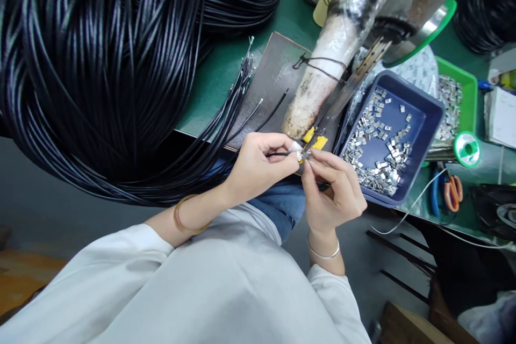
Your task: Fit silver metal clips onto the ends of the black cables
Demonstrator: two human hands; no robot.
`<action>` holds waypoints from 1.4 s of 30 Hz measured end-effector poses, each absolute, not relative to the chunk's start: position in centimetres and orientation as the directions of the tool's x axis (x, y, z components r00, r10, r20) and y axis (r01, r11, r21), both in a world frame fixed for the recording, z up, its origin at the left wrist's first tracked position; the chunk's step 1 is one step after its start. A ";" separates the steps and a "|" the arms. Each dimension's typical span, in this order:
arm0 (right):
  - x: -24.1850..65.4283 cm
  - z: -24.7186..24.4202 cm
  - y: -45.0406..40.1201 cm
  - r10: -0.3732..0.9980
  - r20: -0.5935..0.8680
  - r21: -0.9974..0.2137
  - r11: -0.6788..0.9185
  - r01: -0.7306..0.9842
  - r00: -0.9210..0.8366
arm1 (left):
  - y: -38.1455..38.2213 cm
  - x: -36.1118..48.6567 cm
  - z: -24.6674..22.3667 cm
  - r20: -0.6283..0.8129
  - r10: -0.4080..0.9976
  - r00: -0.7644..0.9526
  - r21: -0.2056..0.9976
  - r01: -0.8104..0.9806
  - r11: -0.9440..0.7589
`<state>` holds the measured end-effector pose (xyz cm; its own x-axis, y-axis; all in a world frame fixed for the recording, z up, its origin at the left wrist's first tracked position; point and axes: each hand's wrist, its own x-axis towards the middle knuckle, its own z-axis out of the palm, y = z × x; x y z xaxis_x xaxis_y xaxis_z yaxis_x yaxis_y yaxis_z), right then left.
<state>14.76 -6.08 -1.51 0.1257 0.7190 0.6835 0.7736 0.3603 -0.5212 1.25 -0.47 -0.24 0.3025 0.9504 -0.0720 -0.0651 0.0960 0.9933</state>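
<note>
Between thumb and forefinger, my left hand [260, 164] pinches a thin black cable [282, 154] near its end. White tape or a finger cover wraps one of its fingertips. My right hand [332, 185] is closed in a pinch on a small silver metal connector [305, 155] at the cable's tip. Both sets of fingertips nearly meet below the yellow-tipped part of a bench tool [318, 142]. The fingers partly hide the connector. To the left, loose cable ends [245, 72] with bare tips lie over a brown board [278, 72].
A huge bundle of black cable [100, 64] covers the left of the green table [209, 86]. At right stand a blue tray [421, 102] of small metal pieces, a green tray [470, 86], a solder spool [467, 149] and orange-handled pliers [452, 193]. A wrapped post [322, 59] leans overhead.
</note>
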 end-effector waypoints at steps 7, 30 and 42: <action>14.4 -1.9 -6.4 0.692 0.712 -0.509 0.396 0.764 0.116 | -0.1 0.9 -0.2 -0.131 0.936 0.328 0.981 -0.094 0.170; 15.0 -0.9 -7.2 0.721 0.693 -0.431 0.449 0.783 -0.031 | -0.8 0.1 -0.2 -0.123 0.889 0.442 0.959 -0.179 0.221; 14.5 -1.9 -6.3 0.715 0.691 -0.488 0.352 0.799 0.107 | -0.6 0.7 -0.9 -0.085 0.922 0.378 0.986 -0.102 0.133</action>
